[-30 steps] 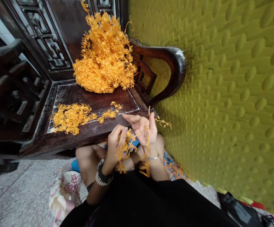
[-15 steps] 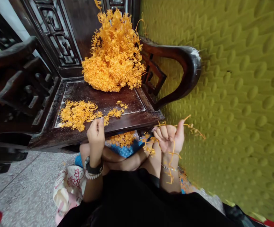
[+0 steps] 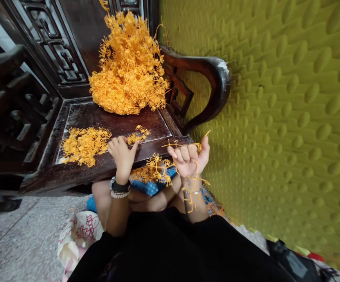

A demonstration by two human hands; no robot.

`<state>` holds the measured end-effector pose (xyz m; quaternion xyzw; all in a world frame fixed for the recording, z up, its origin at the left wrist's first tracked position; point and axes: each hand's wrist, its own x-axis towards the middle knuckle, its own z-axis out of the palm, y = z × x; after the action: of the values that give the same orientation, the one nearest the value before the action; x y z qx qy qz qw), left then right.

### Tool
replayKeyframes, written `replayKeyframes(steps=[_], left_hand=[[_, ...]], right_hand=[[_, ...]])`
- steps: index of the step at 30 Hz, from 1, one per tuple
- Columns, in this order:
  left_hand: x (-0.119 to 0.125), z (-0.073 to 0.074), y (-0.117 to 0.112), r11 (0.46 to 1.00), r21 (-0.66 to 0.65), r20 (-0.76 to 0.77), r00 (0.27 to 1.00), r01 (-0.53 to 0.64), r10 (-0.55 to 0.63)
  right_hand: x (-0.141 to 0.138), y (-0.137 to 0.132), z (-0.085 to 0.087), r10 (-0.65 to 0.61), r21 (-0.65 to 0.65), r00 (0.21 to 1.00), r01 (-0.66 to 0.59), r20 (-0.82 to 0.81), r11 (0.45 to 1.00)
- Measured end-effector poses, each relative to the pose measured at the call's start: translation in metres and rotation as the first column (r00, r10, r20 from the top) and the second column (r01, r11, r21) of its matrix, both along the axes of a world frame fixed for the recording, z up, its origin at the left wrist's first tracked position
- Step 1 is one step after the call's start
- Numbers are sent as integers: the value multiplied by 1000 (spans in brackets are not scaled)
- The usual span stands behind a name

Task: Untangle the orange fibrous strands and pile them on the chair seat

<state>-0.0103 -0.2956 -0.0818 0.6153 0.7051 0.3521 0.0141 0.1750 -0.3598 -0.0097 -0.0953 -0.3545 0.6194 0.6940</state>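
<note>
A dark carved wooden chair [image 3: 114, 121] stands right in front of me, its curved armrest [image 3: 216, 78] close to the yellow-green embossed wall [image 3: 290, 117] on my right. At the back of the seat rises a tall heap of orange plastic sprigs [image 3: 128, 66]. A flat scatter of loose orange pieces [image 3: 83, 144] lies on the front left of the seat, and a small orange cluster [image 3: 139, 136] sits near it, toward the middle. The seat's front edge runs between my lap and these piles. A blue cloth [image 3: 149, 187] covers my knees, with more orange bits lying on it.

My left hand [image 3: 123, 153], a black watch [image 3: 119, 186] on its wrist, rests on the front of the seat between the scatter and the small cluster. Its fingers are spread loose and grip nothing that I can see, and the thumb just touches the cluster's edge.

My right hand [image 3: 189, 158] is raised off the seat's front right corner, palm toward me, fingers curled tight around a tangled orange sprig strand [image 3: 158, 166]. The strand spills leftward out of my fist above the blue cloth, and a thin end trails down over my wrist.
</note>
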Motion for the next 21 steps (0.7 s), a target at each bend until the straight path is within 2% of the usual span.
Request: replayKeyframes(steps=[2,3,4,5,6,7,8,9,10,11,12,13,16,17,19,21], left_hand=[[0,9,-12,998,52,89,996,29,-33],[0,15,-20,993,82,155,983,88,-100],[1,20,-29,977,110,235,950,185,-206],[2,25,-39,934,131,326,876,331,-356],[3,30,-49,854,135,423,751,502,-508],[5,33,-58,744,123,523,594,657,-611],[8,35,-65,620,108,616,438,777,-655],[12,35,-72,508,86,696,313,857,-646],[15,34,-76,430,64,761,235,901,-605],[19,32,-79,398,45,807,201,916,-555],[23,30,-81,413,35,837,199,910,-509],[27,28,-82,465,33,856,216,885,-470],[33,23,-81,691,61,869,302,720,-392],[33,22,-81,743,74,866,327,665,-378],[32,21,-81,800,89,859,361,594,-364],[32,20,-83,820,79,848,395,567,-354]], right_hand=[[0,3,1,29,52,994,-24,-101,998],[0,5,0,72,80,987,-61,-145,995],[1,7,-1,121,97,977,-104,-178,990],[1,10,-3,166,105,965,-147,-204,984],[1,12,-4,204,101,953,-185,-226,977],[1,15,-6,232,88,942,-216,-244,972],[0,18,-7,250,62,934,-243,-257,968],[-2,21,-7,265,21,929,-269,-257,963],[-5,23,-7,279,-37,928,-297,-246,954],[-8,24,-6,293,-106,929,-323,-225,941],[-11,25,-6,305,-186,931,-342,-203,921],[-14,24,-6,312,-266,932,-353,-187,897],[-22,16,-14,293,-458,938,-347,-186,819],[-24,11,-18,272,-502,944,-330,-188,799],[-24,1,-26,208,-549,964,-264,-163,793],[-24,-9,-30,131,-529,986,-164,-99,832]])
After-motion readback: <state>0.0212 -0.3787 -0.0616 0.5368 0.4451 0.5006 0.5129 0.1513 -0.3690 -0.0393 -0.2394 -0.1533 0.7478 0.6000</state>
